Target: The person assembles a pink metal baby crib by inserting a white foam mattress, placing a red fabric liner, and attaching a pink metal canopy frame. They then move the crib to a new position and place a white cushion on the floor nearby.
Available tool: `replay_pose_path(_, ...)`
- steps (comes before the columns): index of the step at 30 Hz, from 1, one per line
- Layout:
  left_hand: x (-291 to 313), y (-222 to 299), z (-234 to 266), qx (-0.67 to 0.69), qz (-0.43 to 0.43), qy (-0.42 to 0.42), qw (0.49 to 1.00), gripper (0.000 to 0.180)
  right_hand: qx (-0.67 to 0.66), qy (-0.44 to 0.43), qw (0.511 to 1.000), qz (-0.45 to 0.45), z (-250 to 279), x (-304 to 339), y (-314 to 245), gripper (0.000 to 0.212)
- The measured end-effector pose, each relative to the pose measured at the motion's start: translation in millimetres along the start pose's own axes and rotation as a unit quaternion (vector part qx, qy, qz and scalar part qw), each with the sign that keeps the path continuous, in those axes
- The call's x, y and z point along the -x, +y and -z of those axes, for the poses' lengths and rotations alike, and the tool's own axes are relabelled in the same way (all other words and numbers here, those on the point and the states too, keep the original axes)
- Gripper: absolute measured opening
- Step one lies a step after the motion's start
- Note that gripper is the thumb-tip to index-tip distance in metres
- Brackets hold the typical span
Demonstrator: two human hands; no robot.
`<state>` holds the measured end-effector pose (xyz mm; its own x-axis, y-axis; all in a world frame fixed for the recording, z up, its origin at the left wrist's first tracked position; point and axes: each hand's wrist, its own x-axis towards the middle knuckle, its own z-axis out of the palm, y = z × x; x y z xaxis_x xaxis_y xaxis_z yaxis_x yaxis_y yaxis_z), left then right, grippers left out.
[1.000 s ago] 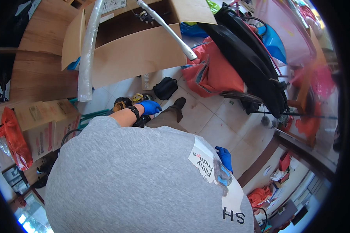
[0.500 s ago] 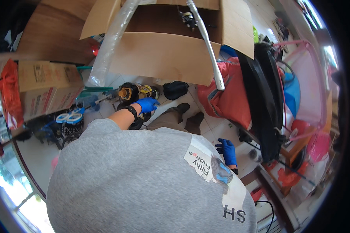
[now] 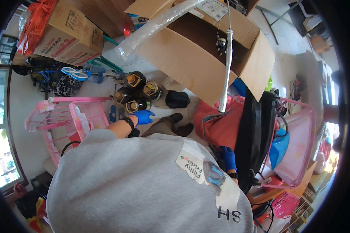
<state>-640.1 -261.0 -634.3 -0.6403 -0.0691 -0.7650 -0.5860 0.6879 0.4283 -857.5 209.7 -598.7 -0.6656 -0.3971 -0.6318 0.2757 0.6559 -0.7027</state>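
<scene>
My left hand, in a blue glove, is held out over the floor with its fingers stretched and nothing in them. Just beyond it stand several large dark bottles with yellowish-brown caps, apart from the hand. A small black pouch lies to their right. My right hand, also gloved in blue, hangs at my right side, its fingers apart and holding nothing I can see. Closest to it is a long black bag, beside a red-pink bag; the dark finger side partly merges with the black, so contact is unclear.
Ahead stands an open cardboard box, with a fishing rod and reel and a clear plastic-wrapped length across it. A closed carton sits at far left. Pink mesh-sided frames stand on both sides.
My view has swung left, bringing the pink frame at left into sight. My left hand has drawn back from above the bottles. My right hand now appears closer to the black bag.
</scene>
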Motion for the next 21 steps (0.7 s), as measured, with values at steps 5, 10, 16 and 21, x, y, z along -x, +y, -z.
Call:
replay_pose_path(5,12,18,-6,0.072,0.021,-0.041,0.996,0.042,0.255,-0.015,0.952,0.168,14,-13,-3,0.028)
replay_pose_path(10,11,24,-1,0.100,0.046,-0.040,0.993,0.040,0.129,-0.051,0.988,0.071,9,-12,-26,0.021)
replay_pose_path(16,5,32,13,0.070,0.027,0.000,0.997,0.039,-0.180,-0.083,0.978,-0.066,7,-18,-93,0.033)
replay_pose_path(21,16,46,24,0.113,0.044,0.001,0.993,0.035,-0.185,-0.080,0.979,-0.020,0,-32,-154,0.039)
